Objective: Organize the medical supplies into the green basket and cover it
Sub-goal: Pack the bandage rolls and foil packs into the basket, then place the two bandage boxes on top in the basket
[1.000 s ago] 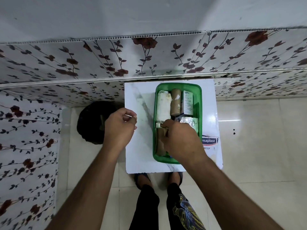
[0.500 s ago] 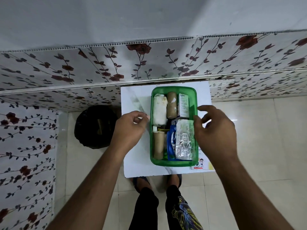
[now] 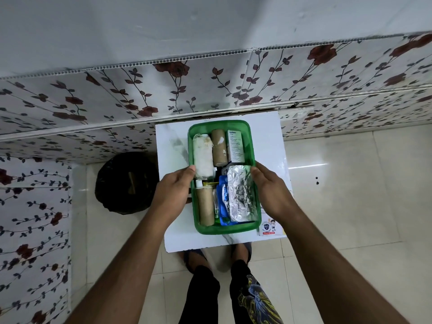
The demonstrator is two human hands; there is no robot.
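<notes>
Two Hands Gripping the Green Basket

Left hand [image 3: 173,190] clamps the left rim of the green basket [image 3: 224,228]; right hand [image 3: 272,192] clamps the right rim. Basket sits on the white tabletop [image 3: 173,146], uncovered, holding a foil pack [image 3: 239,192], brown rolls [image 3: 219,148] and a white carton [image 3: 235,146].

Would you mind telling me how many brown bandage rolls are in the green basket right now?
2. One brown roll lies in the far half of the green basket, between the white roll and the white box. The other brown roll lies at the near left. More may be hidden beneath.
</notes>
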